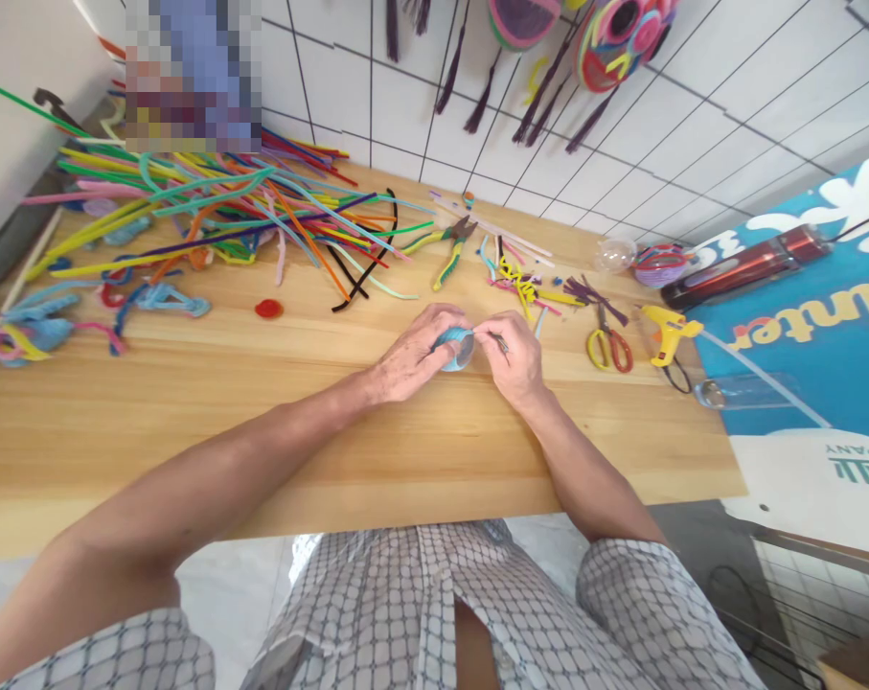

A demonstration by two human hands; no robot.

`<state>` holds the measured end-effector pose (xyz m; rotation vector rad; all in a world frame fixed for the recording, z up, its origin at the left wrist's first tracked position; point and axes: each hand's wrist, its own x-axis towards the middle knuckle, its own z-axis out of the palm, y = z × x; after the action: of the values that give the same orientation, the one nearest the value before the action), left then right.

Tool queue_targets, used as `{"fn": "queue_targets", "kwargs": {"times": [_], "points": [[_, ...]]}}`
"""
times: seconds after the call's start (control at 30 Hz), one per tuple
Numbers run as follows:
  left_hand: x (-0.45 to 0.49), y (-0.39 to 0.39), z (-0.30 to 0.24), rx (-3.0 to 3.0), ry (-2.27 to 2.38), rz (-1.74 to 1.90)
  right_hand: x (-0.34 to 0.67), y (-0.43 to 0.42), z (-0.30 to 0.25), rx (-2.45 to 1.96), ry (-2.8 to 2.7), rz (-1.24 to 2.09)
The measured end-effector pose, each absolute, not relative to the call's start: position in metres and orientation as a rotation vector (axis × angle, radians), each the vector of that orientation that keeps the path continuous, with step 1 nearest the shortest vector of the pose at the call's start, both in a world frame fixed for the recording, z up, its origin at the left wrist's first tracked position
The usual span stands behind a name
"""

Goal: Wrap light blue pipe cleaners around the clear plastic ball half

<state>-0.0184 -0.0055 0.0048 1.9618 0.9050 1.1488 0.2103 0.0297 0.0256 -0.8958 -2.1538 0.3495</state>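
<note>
My left hand (414, 358) is closed around a small clear plastic ball (460, 349) with a light blue pipe cleaner coiled in it, just above the wooden table (190, 422). My right hand (514, 356) pinches the blue pipe cleaner's end at the ball's right side, fingers pressed together. Both hands meet at the table's middle.
A big pile of coloured pipe cleaners (211, 216) covers the far left. Pliers (451, 251), a red disc (268, 309), cut pieces (524, 283), scissors (609, 347), a yellow glue gun (668, 333), another clear ball (615, 254) and a red tube (750, 265) lie around. Tasselled ornaments (606, 38) hang on the tiled wall.
</note>
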Motion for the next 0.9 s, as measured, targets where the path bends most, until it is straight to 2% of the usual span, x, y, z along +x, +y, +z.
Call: {"fn": "queue_targets", "kwargs": {"times": [0.5, 0.9], "points": [[-0.019, -0.0062, 0.0048, 1.949, 0.893, 1.154, 0.2106, 0.0282, 0.0229, -0.891, -2.145, 0.32], [-0.0188, -0.0056, 0.0063, 1.914, 0.887, 1.177, 0.208, 0.0285, 0.0155, -0.816, -2.079, 0.107]]}}
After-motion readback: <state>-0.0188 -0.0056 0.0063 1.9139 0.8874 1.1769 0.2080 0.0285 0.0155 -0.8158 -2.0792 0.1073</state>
